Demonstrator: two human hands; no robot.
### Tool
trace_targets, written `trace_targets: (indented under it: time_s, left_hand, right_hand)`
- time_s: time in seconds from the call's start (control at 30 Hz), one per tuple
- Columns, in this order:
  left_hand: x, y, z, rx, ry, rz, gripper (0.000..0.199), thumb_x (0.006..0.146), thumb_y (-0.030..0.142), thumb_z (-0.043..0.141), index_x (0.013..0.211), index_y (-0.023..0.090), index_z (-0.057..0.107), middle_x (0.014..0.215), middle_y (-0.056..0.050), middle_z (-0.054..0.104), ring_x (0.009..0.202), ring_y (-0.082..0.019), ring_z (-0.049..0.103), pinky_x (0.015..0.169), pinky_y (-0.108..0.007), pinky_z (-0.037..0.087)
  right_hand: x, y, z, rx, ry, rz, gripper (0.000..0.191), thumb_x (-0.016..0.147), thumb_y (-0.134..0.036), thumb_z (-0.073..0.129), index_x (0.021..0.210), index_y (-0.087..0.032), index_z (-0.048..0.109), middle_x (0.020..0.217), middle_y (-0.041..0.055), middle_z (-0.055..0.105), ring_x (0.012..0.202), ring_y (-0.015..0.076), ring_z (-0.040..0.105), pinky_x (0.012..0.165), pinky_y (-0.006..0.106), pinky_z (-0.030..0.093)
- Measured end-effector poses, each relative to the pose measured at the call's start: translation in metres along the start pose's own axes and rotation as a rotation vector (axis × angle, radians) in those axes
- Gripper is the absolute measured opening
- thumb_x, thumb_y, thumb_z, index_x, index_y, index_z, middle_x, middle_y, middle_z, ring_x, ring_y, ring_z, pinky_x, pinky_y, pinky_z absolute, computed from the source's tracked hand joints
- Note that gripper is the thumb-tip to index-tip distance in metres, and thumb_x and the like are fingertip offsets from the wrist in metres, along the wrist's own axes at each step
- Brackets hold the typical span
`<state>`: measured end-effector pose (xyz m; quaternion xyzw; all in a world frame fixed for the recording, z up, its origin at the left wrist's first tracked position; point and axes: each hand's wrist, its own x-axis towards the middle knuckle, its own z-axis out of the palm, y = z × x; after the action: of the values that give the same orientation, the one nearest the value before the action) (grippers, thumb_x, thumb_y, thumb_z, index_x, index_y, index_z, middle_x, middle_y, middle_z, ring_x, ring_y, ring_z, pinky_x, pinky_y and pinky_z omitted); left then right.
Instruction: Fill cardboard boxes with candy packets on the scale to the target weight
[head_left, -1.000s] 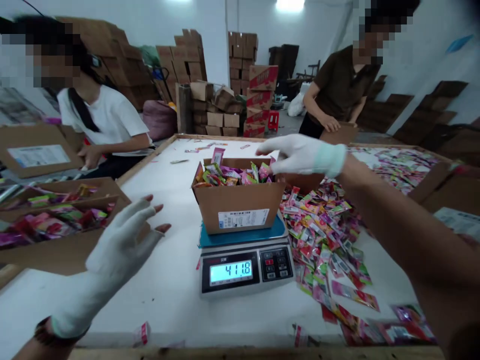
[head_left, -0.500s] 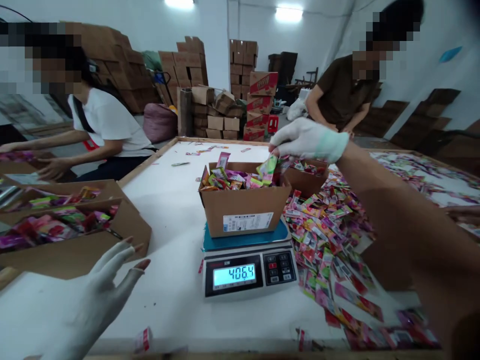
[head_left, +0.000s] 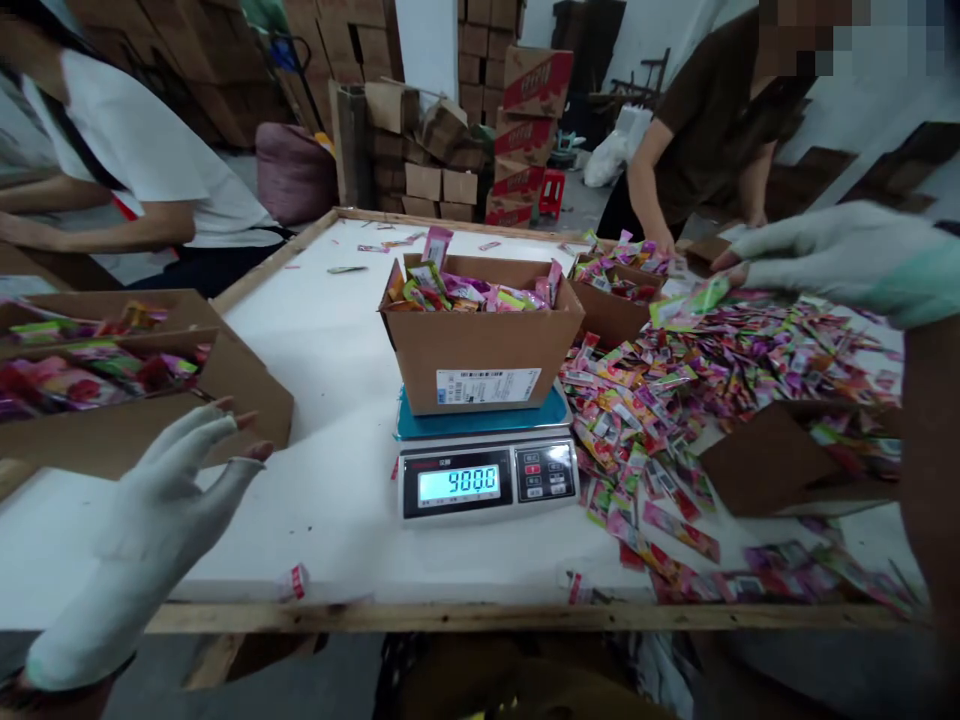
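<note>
A cardboard box (head_left: 480,345) filled with small colourful candy packets stands on the blue plate of a digital scale (head_left: 487,485), whose lit display shows digits. My right hand (head_left: 832,255), in a white glove with bare fingertips, pinches a green-and-pink candy packet (head_left: 691,304) above the loose pile of packets (head_left: 645,400), to the right of the box. Gloved the same way, my left hand (head_left: 176,490) hovers over the table at the left with its fingers apart and nothing in it. It is nearest to a packet-filled box (head_left: 150,425).
Another filled box (head_left: 611,305) stands behind the scale, and one lies tilted (head_left: 772,460) at the right. A person in a white shirt (head_left: 150,150) is at the left, one in a dark shirt (head_left: 705,120) across the table. The wooden table edge (head_left: 450,617) runs along the front.
My right hand has moved right, away from over the box, with the candy packet in it. The scale's display has changed. The view has tilted down; my left hand stays open.
</note>
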<state>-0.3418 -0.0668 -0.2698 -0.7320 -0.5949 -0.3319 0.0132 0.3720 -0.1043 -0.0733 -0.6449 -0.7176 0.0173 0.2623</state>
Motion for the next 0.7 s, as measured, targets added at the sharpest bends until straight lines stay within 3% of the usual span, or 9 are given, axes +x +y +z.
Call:
trace_targets:
  time_s: [0.07, 0.13, 0.27, 0.4, 0.47, 0.57, 0.63, 0.7]
  left_hand:
    - [0.008, 0.012, -0.005, 0.01, -0.004, 0.012, 0.06, 0.105, 0.067, 0.051, 0.129, 0.016, 0.074, 0.154, -0.021, 0.071, 0.143, -0.039, 0.071, 0.124, -0.056, 0.059]
    - [0.018, 0.026, -0.009, 0.004, 0.015, 0.05, 0.06, 0.106, 0.065, 0.053, 0.13, 0.015, 0.075, 0.154, -0.02, 0.072, 0.142, -0.038, 0.072, 0.124, -0.054, 0.059]
    - [0.039, 0.06, -0.019, -0.052, 0.1, 0.191, 0.055, 0.108, 0.058, 0.059, 0.131, 0.011, 0.077, 0.15, -0.019, 0.074, 0.141, -0.034, 0.073, 0.125, -0.049, 0.059]
    - [0.058, 0.095, -0.033, -0.073, 0.131, 0.289, 0.052, 0.109, 0.051, 0.063, 0.138, 0.01, 0.076, 0.152, -0.017, 0.072, 0.146, -0.032, 0.069, 0.128, -0.047, 0.055]
    - [0.066, 0.115, -0.037, -0.084, 0.164, 0.345, 0.047, 0.11, 0.046, 0.066, 0.138, 0.011, 0.076, 0.152, -0.016, 0.072, 0.147, -0.029, 0.069, 0.128, -0.045, 0.056]
    - [0.082, 0.152, -0.033, -0.122, 0.166, 0.533, 0.042, 0.11, 0.042, 0.068, 0.135, 0.009, 0.075, 0.151, -0.017, 0.072, 0.147, -0.027, 0.069, 0.125, -0.042, 0.057]
    - [0.096, 0.18, -0.021, -0.075, 0.082, 0.668, 0.049, 0.11, 0.045, 0.066, 0.142, 0.008, 0.071, 0.157, -0.02, 0.068, 0.152, -0.031, 0.065, 0.128, -0.047, 0.055]
    - [0.109, 0.204, -0.003, 0.08, -0.049, 0.722, 0.059, 0.107, 0.046, 0.067, 0.152, 0.008, 0.064, 0.157, -0.022, 0.066, 0.151, -0.038, 0.063, 0.128, -0.056, 0.053]
  right_hand:
    - [0.003, 0.001, 0.011, -0.127, -0.095, 0.001, 0.052, 0.079, -0.07, 0.096, 0.107, -0.026, 0.091, 0.099, 0.0058, 0.086, 0.081, 0.019, 0.079, 0.074, 0.031, 0.065]
    - [0.009, -0.017, 0.024, -0.128, -0.086, -0.094, 0.056, 0.085, -0.07, 0.092, 0.114, -0.022, 0.089, 0.099, 0.0058, 0.084, 0.083, 0.0193, 0.079, 0.081, 0.033, 0.067]
    - [0.027, -0.088, 0.046, -0.075, 0.034, -0.163, 0.042, 0.098, -0.055, 0.08, 0.116, -0.018, 0.086, 0.092, 0.006, 0.08, 0.086, 0.0228, 0.078, 0.095, 0.043, 0.068]
    - [0.043, -0.141, 0.063, -0.089, 0.02, -0.176, 0.029, 0.096, -0.047, 0.072, 0.108, -0.025, 0.086, 0.086, 0.0021, 0.076, 0.086, 0.0255, 0.077, 0.095, 0.047, 0.068]
    - [0.046, -0.145, 0.074, -0.146, -0.045, -0.189, 0.026, 0.093, -0.047, 0.071, 0.099, -0.026, 0.085, 0.085, 0.0024, 0.075, 0.087, 0.0271, 0.076, 0.095, 0.049, 0.067]
    - [0.037, -0.127, 0.094, -0.189, -0.235, -0.135, 0.025, 0.089, -0.045, 0.069, 0.092, -0.024, 0.082, 0.086, 0.0042, 0.077, 0.086, 0.0263, 0.075, 0.093, 0.046, 0.064]
    - [0.02, -0.11, 0.105, -0.179, -0.309, -0.04, 0.028, 0.09, -0.046, 0.066, 0.094, -0.024, 0.081, 0.088, 0.0038, 0.079, 0.084, 0.0245, 0.075, 0.089, 0.04, 0.063]
    - [-0.009, -0.093, 0.106, -0.186, -0.288, 0.052, 0.032, 0.09, -0.05, 0.064, 0.098, -0.024, 0.081, 0.094, 0.0043, 0.082, 0.088, 0.0253, 0.077, 0.088, 0.038, 0.062]
